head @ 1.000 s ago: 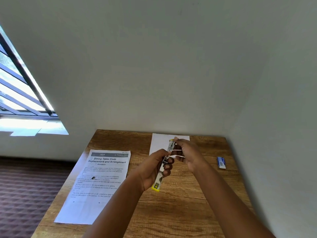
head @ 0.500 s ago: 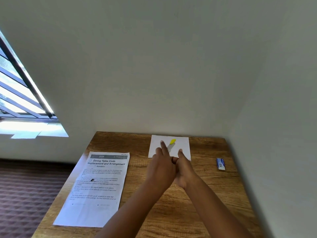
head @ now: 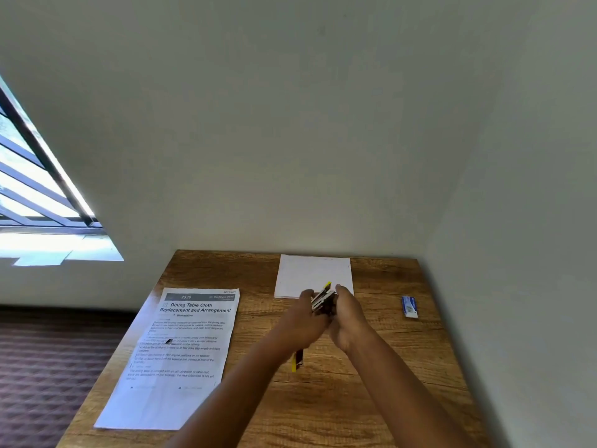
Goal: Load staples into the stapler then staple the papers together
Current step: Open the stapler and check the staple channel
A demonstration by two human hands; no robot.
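Stapler (head: 321,300): held above the tabletop (head: 371,399) between both hands, apparently hinged open, yellow ends showing.
Left hand (head: 303,321): wrapped round the stapler body.
Right hand (head: 347,315): closed on the upper part.
Printed sheet (head: 181,350): lying flat at left.
Blank sheet (head: 315,274): lying beyond the hands.
Staple box (head: 409,306): well apart at right.
Risk: magazine possibly snapped shut on fingertips; staples not seen, so an unloaded stapler is possible.

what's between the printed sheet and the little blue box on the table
In the head view, both hands, left and right, gripping the stapler, lie between the printed sheet and the blue box, over bare wooden table.
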